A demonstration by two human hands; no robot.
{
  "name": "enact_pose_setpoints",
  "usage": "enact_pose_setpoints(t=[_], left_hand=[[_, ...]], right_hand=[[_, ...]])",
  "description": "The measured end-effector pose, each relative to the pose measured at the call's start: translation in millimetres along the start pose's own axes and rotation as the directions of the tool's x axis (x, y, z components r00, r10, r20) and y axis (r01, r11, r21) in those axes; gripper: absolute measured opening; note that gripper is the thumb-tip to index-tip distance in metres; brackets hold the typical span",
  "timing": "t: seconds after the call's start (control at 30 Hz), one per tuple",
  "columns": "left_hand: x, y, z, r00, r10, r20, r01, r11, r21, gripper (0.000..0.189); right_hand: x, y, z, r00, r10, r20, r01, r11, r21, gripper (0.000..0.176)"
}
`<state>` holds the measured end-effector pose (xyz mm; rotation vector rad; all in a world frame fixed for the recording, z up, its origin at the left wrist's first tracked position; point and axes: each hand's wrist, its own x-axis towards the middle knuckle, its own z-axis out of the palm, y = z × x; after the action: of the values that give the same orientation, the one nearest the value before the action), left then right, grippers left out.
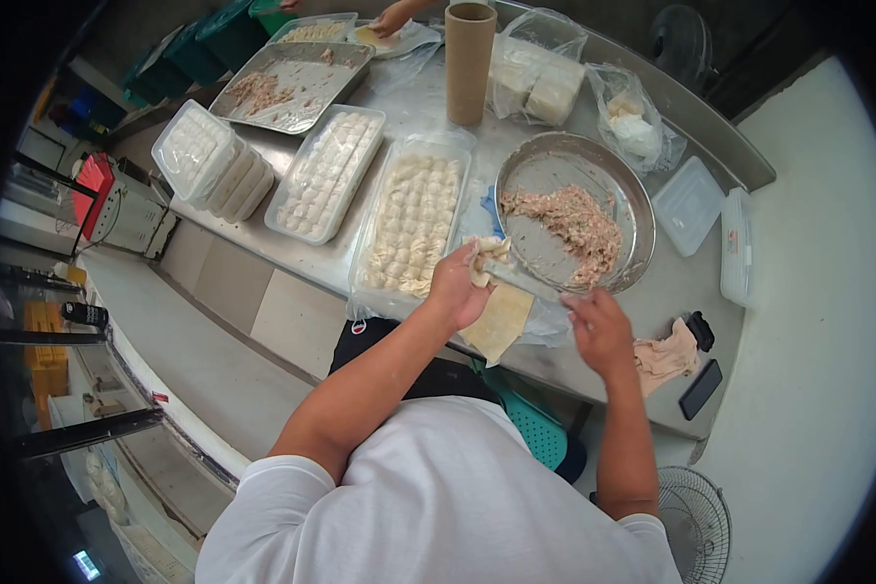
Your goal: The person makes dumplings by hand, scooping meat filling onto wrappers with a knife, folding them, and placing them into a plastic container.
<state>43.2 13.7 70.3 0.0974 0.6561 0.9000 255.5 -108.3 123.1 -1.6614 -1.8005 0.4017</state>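
My left hand [460, 288] is closed on a dumpling wrapper [479, 261], held up near the front edge of the metal table. In my right hand [600, 331] is the handle of a flat spatula [524, 280], whose blade reaches across to the wrapper. Below the hands lies a stack of square wrappers [499, 321] on clear plastic. Just beyond, a round metal pan [649, 209] holds minced meat filling [579, 229]. Left of the pan, a plastic tray [362, 277] carries rows of dumplings [417, 214].
Covered dumpling containers [326, 170] and a stacked set [214, 165] stand leftward. A metal tray [307, 107] with filling sits behind; another person's hand [396, 18] is near it. A cardboard tube [469, 68] stands upright. Rightward lie lids [689, 206], a cloth [667, 355] and a phone [700, 389].
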Motion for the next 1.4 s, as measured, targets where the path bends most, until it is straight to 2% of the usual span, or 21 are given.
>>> enact_pose_setpoints(t=[0.13,0.17,0.2,0.33,0.37,0.4,0.43,0.5,0.63,0.7,0.77,0.83,0.87,0.9,0.97,1.0,1.07,1.1,1.17,1.3,1.4], left_hand=[[-8.8,7.6,10.8,1.000,0.010,-0.020,-0.010,1.000,0.025,0.042],[-17.7,11.8,11.9,0.994,0.016,0.110,-0.013,0.999,-0.034,0.042],[-25.7,16.1,13.3,0.971,0.023,0.236,-0.002,0.996,-0.090,0.041],[-21.8,20.4,-1.1,0.967,-0.017,0.256,0.025,0.999,-0.030,0.031],[-24.6,13.8,-2.9,0.968,0.067,0.242,-0.156,0.916,0.369,0.031],[-29.6,12.2,1.5,0.954,0.149,0.259,-0.292,0.652,0.700,0.034],[-33.8,13.4,4.7,0.955,0.150,0.256,-0.290,0.653,0.700,0.034],[-42.7,16.5,12.8,0.857,0.184,0.482,-0.488,-0.013,0.873,0.040],[-27.3,16.4,-6.9,0.742,0.106,0.662,-0.586,-0.376,0.718,0.026],[-21.8,19.0,-8.4,0.783,0.186,0.594,-0.529,-0.305,0.792,0.023],[-27.6,20.6,1.6,0.817,0.263,0.514,-0.466,-0.225,0.856,0.022],[-46.0,17.5,23.7,0.919,0.256,0.300,-0.337,0.113,0.935,0.023],[-47.1,9.2,22.3,0.920,0.267,0.288,-0.327,0.115,0.938,0.023],[-46.9,-0.8,19.7,0.923,0.235,0.304,-0.361,0.260,0.896,0.022],[-44.5,-19.5,11.0,0.924,0.212,0.318,-0.379,0.397,0.836,0.022],[-42.6,-30.2,4.1,0.924,0.176,0.340,-0.378,0.556,0.740,0.022],[-45.4,-26.3,-4.7,0.948,0.006,0.319,-0.221,0.734,0.643,0.033],[-44.7,-18.7,-9.8,0.949,0.001,0.314,-0.214,0.735,0.644,0.033],[-39.4,-2.2,-19.1,0.630,0.262,0.731,-0.762,0.029,0.647,0.038],[-60.0,43.1,-24.6,0.640,0.139,0.755,-0.758,-0.045,0.651,0.039],[-59.1,82.1,-43.0,0.760,0.000,0.650,-0.647,-0.102,0.756,0.032]], right_hand=[[-12.0,0.9,23.8,1.000,-0.028,-0.001,0.028,0.992,-0.121,0.028],[-11.2,-4.0,20.5,1.000,-0.019,-0.014,0.018,0.993,-0.121,0.029],[-9.6,-11.3,13.2,1.000,-0.015,-0.016,0.013,0.993,-0.114,0.029],[-2.0,-38.8,-29.5,0.998,0.048,-0.034,-0.046,0.997,0.058,0.025],[-1.1,-41.3,-35.5,0.996,0.088,0.022,-0.090,0.991,0.098,0.024],[0.0,-42.3,-38.2,0.996,0.084,0.024,-0.086,0.991,0.098,0.024],[-0.8,-43.4,-39.9,0.995,0.041,0.092,-0.044,0.999,0.026,0.023],[-4.0,-46.3,-42.5,0.987,0.007,0.163,0.000,0.999,-0.045,0.022],[-1.7,-45.4,-53.1,0.984,0.015,0.176,-0.001,0.997,-0.083,0.019],[0.8,-37.0,-54.3,0.991,0.034,0.132,-0.032,0.999,-0.017,0.018],[-1.1,-23.4,-38.9,0.949,0.303,0.083,-0.311,0.943,0.116,0.011],[-15.3,-2.6,7.3,0.929,0.350,0.119,-0.370,0.889,0.270,0.013],[-20.1,-0.9,24.6,0.902,0.404,0.154,-0.430,0.803,0.411,0.016],[-19.1,-14.2,36.2,0.903,0.397,0.166,-0.429,0.803,0.414,0.016],[-15.9,-49.7,64.6,0.807,0.474,0.351,-0.512,0.265,0.817,0.024],[-13.3,-59.1,75.2,0.805,0.472,0.359,-0.516,0.259,0.816,0.024],[-5.5,-67.6,91.0,0.794,0.473,0.383,-0.373,-0.118,0.920,0.028],[-3.9,-66.1,93.7,0.790,0.477,0.386,-0.375,-0.122,0.919,0.028],[0.9,-62.0,99.0,0.779,0.470,0.414,-0.392,-0.149,0.908,0.028],[9.0,-55.2,106.4,0.782,0.426,0.455,-0.414,-0.190,0.890,0.029],[13.8,-61.3,113.9,0.726,0.405,0.557,-0.604,-0.012,0.797,0.029]])
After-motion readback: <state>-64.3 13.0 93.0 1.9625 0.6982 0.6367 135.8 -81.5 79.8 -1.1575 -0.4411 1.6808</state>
